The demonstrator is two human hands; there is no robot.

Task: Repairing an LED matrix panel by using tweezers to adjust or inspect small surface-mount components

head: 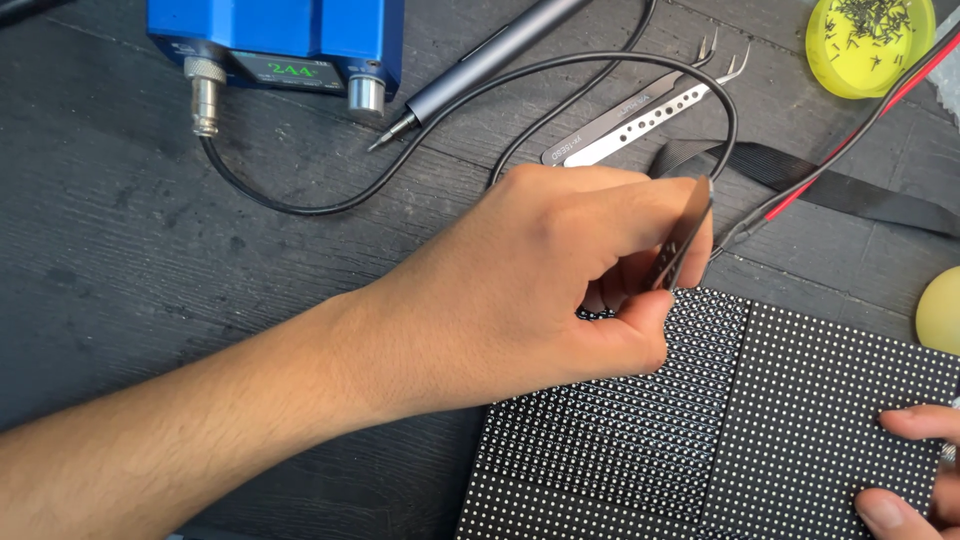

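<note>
Left hand [545,290] pinches dark tweezers [682,240], tips down on LED panel [760,420], bottom right of dark table [130,250]. Right hand [915,470] fingers rest flat on panel's right edge, grasping nothing. Panel: likely stiff, flat, light; dotted face fragile, so hold by edges. Tweezers: thin, slippery, grip mid-shank.

Tweezers [683,236] in left hand [545,285]

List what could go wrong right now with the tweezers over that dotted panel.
1. The left hand pinches tweezers with the tips down on the dotted black panel; a slip could scratch or knock off the tiny dots.
2. Only the right hand's fingertips steady the panel at its edge, so it might shift under pressure.
3. The black cable and the red and black wires run close to the left hand and could snag.
</note>
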